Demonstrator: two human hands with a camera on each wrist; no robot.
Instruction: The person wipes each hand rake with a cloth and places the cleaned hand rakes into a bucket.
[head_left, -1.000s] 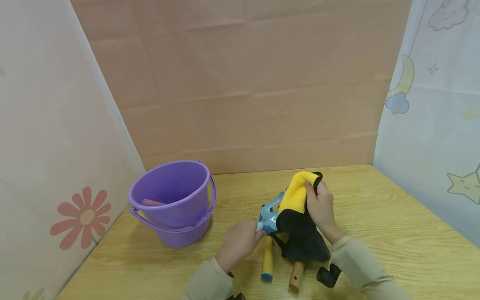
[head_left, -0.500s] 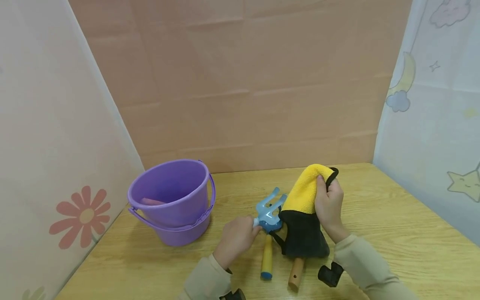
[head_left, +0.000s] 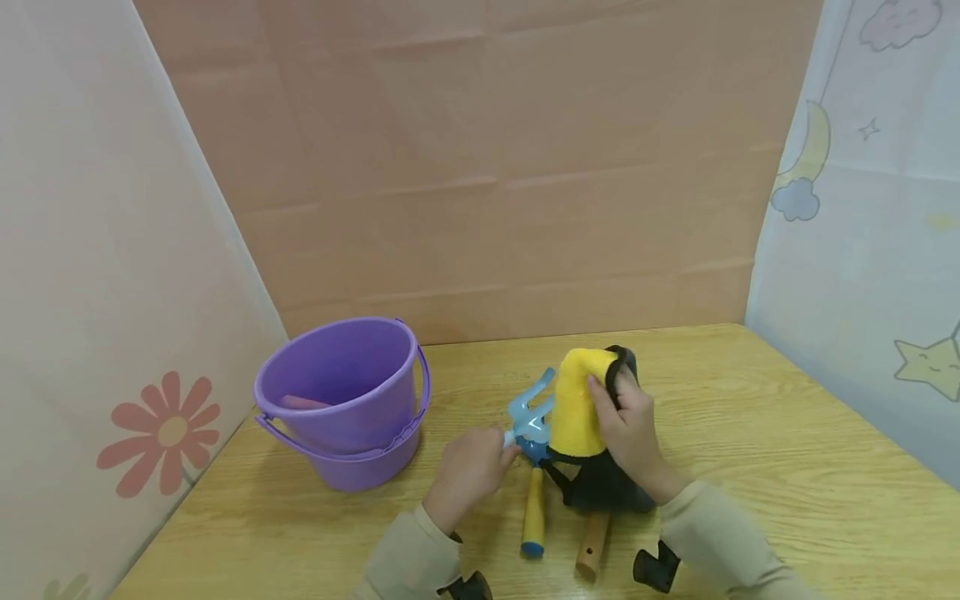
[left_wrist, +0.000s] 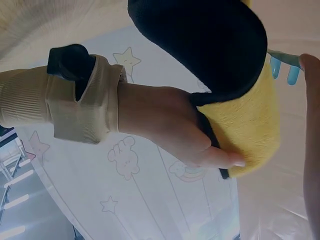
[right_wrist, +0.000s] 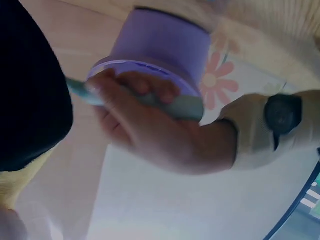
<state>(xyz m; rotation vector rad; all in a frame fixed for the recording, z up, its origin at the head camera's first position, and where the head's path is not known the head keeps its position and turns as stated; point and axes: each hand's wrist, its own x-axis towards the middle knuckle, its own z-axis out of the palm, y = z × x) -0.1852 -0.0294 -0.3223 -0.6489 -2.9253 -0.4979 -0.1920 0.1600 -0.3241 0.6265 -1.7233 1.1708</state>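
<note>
My left hand (head_left: 467, 471) grips the handle of a light-blue hand fork (head_left: 531, 423), its tines pointing away. In the right wrist view its fingers wrap round the pale handle (right_wrist: 185, 107). A folded cloth (head_left: 573, 408), fuzzy yellow on one side and black on the other, is pinched by my right hand (head_left: 632, 427) near its black-edged top. The thumb presses on the yellow side in the left wrist view. The cloth overlaps the fork's right tines in the head view. Below the fork lies a tool with a yellow handle (head_left: 533, 515); a wooden handle (head_left: 592, 546) pokes out beneath the cloth.
A purple bucket (head_left: 375, 425) with a carrying handle stands at left, a pink thing (head_left: 303, 402) inside it. Printed walls rise on both sides and a brown sheet (head_left: 480, 192) hangs behind the wooden table (head_left: 750, 433). Black wrist devices (head_left: 657, 567) hang by the sleeves.
My right hand and the cloth swung right and up, then came back left and down, folding the yellow part over. The fork shifted slightly left, its tines coming out from behind the cloth.
</note>
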